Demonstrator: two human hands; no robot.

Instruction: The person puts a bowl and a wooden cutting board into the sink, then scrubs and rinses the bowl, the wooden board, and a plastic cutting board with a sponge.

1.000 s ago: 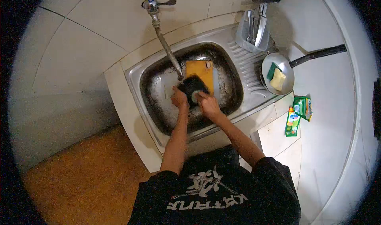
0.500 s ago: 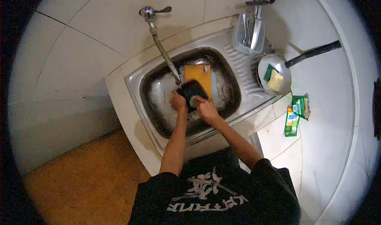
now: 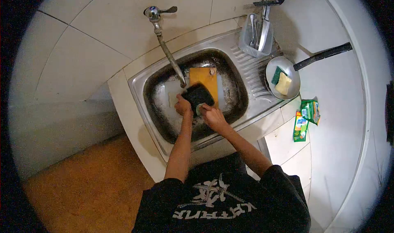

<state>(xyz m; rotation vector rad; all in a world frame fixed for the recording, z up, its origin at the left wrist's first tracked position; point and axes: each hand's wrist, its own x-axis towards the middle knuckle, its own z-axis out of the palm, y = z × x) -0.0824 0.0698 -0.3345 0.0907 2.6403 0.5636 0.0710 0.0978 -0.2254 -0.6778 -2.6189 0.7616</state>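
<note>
Black dish: we see this dark square dish (image 3: 198,94) in the sink (image 3: 242,83), near the middle, lifted in both hands and partly in front of the boards.
Left hand: this hand (image 3: 183,105) is at the left edge of the dish, and its grip is closed around that edge.
Right hand: this hand (image 3: 214,117) has its grip bent around a pale scrubber (image 3: 200,109), which touches the near side of the dish. The fingers hide part of the scrubber, so we cannot tell its full shape.
Tap: the long spout (image 3: 171,61) comes down from the wall, and its end hangs just beside the far left corner of the dish, so it stands in the way there.
Boards: a yellow board (image 3: 204,74) lies beyond the dish, which covers its lower part; a pale flat thing (image 3: 220,89) shows at its right side.
Drainboard: on the ridged part (image 3: 240,55) we see a plastic box (image 3: 246,44) with a knife (image 3: 264,35) and other cutlery.
Pan: it (image 3: 294,88) rests near the right end, with a green pad (image 3: 276,74) and a yellow sponge (image 3: 283,84) inside, touching each other.
Packets: two green packets (image 3: 301,127) lie to the right, well apart from the hands.
</note>
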